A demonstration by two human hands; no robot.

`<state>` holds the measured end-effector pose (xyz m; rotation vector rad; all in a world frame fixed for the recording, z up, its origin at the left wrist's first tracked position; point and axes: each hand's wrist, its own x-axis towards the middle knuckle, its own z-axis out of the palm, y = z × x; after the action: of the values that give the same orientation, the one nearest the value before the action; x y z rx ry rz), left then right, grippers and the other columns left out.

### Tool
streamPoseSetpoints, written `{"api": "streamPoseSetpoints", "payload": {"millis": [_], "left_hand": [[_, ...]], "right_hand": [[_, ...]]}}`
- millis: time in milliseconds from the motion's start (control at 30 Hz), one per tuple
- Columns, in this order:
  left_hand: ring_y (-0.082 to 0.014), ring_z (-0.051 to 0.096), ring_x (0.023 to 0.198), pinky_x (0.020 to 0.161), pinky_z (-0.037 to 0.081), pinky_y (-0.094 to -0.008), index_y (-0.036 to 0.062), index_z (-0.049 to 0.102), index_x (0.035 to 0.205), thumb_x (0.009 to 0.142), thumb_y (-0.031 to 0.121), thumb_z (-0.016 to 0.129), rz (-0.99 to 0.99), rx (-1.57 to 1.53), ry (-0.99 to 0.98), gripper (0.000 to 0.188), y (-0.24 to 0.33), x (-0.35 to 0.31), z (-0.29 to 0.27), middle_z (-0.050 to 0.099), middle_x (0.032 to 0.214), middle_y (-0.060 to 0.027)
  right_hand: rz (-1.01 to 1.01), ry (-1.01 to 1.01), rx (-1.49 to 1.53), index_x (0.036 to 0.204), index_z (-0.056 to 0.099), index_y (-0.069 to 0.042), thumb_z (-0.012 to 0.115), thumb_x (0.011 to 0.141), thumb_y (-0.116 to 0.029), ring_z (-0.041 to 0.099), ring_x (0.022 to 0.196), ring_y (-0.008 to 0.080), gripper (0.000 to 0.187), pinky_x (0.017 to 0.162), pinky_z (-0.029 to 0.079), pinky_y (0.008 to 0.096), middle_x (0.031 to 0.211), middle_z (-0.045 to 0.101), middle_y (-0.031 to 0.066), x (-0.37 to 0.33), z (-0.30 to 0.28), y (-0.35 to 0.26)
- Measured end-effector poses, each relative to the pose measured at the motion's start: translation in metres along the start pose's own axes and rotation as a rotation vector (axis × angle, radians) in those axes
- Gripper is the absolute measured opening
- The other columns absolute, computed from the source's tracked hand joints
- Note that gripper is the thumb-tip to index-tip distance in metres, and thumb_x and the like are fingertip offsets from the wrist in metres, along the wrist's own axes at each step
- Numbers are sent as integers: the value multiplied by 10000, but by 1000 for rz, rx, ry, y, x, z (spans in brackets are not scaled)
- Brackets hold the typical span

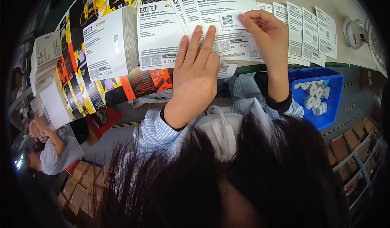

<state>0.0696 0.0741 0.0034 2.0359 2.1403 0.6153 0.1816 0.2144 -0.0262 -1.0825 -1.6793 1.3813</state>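
My left hand (195, 71) lies with its fingers stretched out, their tips pressing on the lower part of overlapping white printed cards (211, 8). Its fingers hold nothing. Above and to its right, my right hand (270, 35) pinches the upper right corner of a small white QR code label (228, 24) between thumb and curled fingers. The label lies against the top card's face; whether it is fully stuck down I cannot tell. More cards are fanned out (313, 33) to the right of my right hand. A small white label piece (228, 70) shows below the cards at the table edge.
Thick stacks of white cards (107, 45) stand to the left on black, yellow and orange printed sheets (142, 82). A white fan (375, 45) stands at the far right. Below the table, a blue bin (331, 114) holds several label rolls. Another person (53, 151) works at the left.
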Motion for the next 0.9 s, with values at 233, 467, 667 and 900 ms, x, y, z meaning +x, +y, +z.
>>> {"api": "streamPoseSetpoints", "payload": {"millis": [233,467,667,900], "left_hand": [[-381,362,1250,1033,258,-498,-9,520,758,764,71,570,28,-10,14,94,-2,2,3,435,1315,-201],[-387,366,1247,1029,261,-505,-3,509,745,760,65,569,26,-15,20,91,-1,1,4,436,1312,-208],[-396,363,1245,1036,265,-491,-26,518,800,791,63,554,21,-90,35,97,-1,0,-5,433,1306,-224],[-333,392,1245,1047,258,-480,-35,510,849,800,54,548,3,-75,76,109,-10,-7,-10,442,1286,-242]], "right_hand": [[15,14,-49,789,663,3,681,773,-130,563,579,69,136,547,445,186,645,628,41,-1,0,0],[-194,78,-572,800,512,-45,750,705,-301,553,533,192,362,499,444,299,669,538,61,-9,16,-6],[-98,169,-411,1050,487,-27,648,811,-126,532,631,102,304,527,427,224,765,548,51,-6,9,1],[-677,-400,-710,1284,443,-130,592,824,-301,415,1223,248,513,1054,252,414,1322,455,56,-26,15,-23]]}}
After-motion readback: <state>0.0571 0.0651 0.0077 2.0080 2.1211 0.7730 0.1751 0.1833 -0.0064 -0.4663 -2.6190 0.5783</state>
